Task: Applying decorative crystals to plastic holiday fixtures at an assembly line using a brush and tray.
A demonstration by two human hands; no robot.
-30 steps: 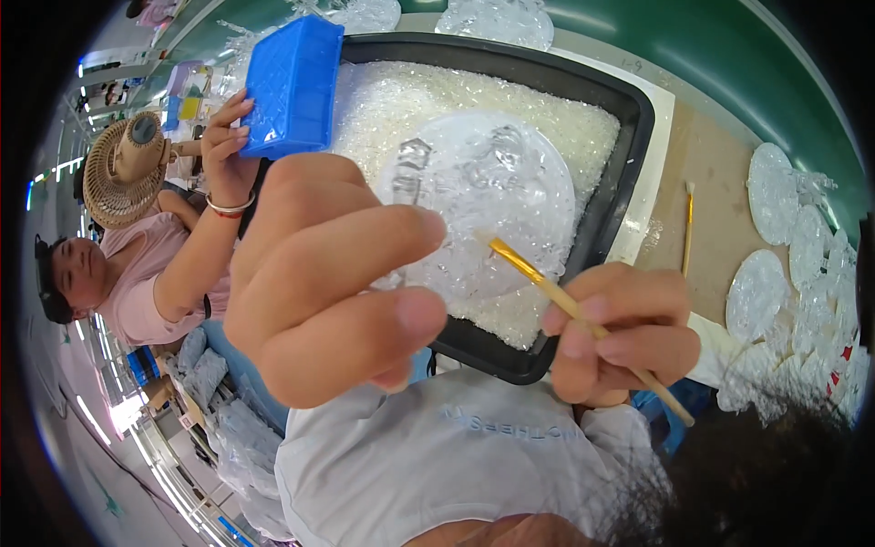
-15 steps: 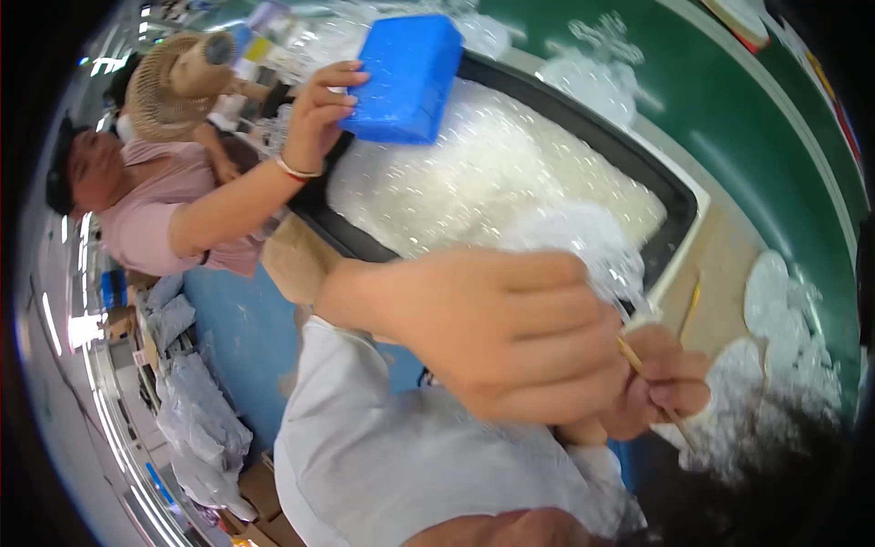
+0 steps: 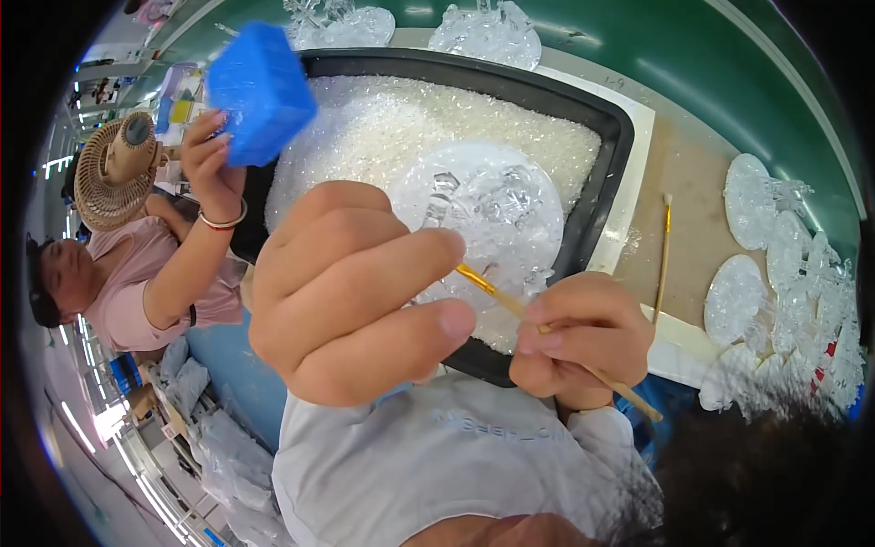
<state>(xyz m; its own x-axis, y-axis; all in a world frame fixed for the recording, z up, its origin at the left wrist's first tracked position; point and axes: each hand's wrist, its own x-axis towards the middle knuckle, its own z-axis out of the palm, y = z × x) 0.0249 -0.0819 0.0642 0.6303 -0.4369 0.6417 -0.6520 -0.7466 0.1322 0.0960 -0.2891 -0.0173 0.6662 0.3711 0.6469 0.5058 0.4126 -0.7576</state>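
A thin paintbrush (image 3: 506, 301) with a wooden handle and a gold ferrule spans the gap between my two hands. My left hand (image 3: 351, 296) is closed round its ferrule end, and the bristles are hidden behind the fingers. Thumb and fingers of my right hand (image 3: 588, 337) pinch the handle, whose tail sticks out below. Beyond my hands, a clear round plate (image 3: 510, 196) bearing clear raised pieces rests over white glittering granules (image 3: 355, 123). These granules fill a black tray (image 3: 622, 155).
At left a co-worker's hand (image 3: 211, 164) holds a blue block (image 3: 260, 96) over the tray's corner. A second brush (image 3: 664, 255) lies on the board at right. Clear plates and pieces (image 3: 788, 246) crowd the far right; more clear plates (image 3: 483, 36) stand behind the tray. A fan (image 3: 114, 169) is at left.
My hands have drawn apart along the brush, showing its ferrule. The clear plate, earlier mostly hidden, is now in sight. The view has shifted, and the blue block appears farther left and tilted.
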